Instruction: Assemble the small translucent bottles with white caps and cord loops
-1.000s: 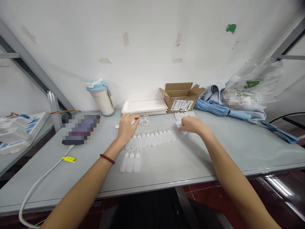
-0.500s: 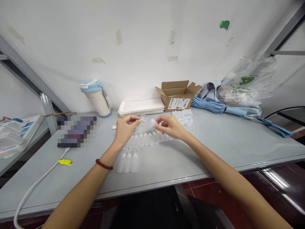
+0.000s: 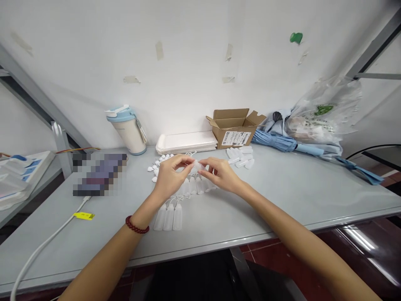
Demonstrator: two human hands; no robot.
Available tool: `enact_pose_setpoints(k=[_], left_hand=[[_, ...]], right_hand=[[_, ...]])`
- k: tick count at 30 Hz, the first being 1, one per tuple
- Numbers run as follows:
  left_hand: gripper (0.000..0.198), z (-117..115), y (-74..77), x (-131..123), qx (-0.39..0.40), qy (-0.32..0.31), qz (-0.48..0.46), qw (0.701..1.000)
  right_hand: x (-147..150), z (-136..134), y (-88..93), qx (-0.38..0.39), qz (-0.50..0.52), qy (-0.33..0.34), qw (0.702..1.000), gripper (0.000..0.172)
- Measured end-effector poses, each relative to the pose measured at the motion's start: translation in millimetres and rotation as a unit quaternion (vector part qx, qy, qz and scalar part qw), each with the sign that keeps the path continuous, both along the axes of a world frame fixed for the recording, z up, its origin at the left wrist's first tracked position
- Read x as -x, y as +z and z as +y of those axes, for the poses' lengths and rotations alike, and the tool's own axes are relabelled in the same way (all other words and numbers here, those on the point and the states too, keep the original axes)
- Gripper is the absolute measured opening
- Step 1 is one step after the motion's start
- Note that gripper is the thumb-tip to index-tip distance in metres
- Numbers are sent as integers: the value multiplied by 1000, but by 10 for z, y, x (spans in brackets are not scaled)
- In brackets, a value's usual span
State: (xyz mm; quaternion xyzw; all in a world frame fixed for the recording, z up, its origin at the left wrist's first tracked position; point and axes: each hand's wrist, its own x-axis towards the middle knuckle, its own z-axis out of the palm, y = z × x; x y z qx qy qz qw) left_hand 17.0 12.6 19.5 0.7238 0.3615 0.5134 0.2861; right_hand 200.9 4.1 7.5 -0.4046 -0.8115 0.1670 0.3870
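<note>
Head view: a small clear bottle (image 3: 197,166) is held just above the table (image 3: 282,196), pinched at one end by the fingertips of the right hand (image 3: 221,174) and at the other by the thumb and forefinger of the left hand (image 3: 171,177). Both grips are narrow and closed on the bottle; whether a cap is caught under the left fingertips cannot be made out. A red bead bracelet (image 3: 137,225) is worn on the left wrist.

A row of white bottles (image 3: 196,187) is laid flat beneath the hands and partly hidden by them, and 3 more bottles (image 3: 169,217) are set side by side nearer the table's edge. Small white caps (image 3: 156,166) are scattered beyond the left hand, and loose bottles (image 3: 241,154) are heaped beyond the right.

The grey table is backed by a white wall (image 3: 194,62) marked with scraps of tape. Along that wall are ranged a blue-lidded tumbler (image 3: 127,130), a stack of white trays (image 3: 186,142), an open cardboard box (image 3: 233,127), a folded blue umbrella (image 3: 275,143) and a clear plastic bag (image 3: 326,113).

At left, a dark object (image 3: 98,173) is blurred beyond recognition. A white cable (image 3: 46,246) with a yellow tag (image 3: 83,215) is run from it off the frame's lower edge.
</note>
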Motion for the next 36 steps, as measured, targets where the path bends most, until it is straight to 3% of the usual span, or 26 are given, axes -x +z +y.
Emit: enact_pose_setpoints(k=[10, 18, 27, 36], left_hand=[[16, -26, -4, -1, -130, 4, 87, 988], [15, -44, 4, -14, -190, 22, 110, 975], [16, -94, 33, -31, -183, -8, 132, 974], [23, -96, 56, -8, -164, 30, 143, 976]], right_hand=[[18, -11, -19, -33, 19, -12, 999, 33], [72, -81, 45, 91, 102, -10, 991, 31], [65, -77, 40, 126, 183, -35, 974, 36], [113, -125, 46, 123, 162, -36, 978, 32]])
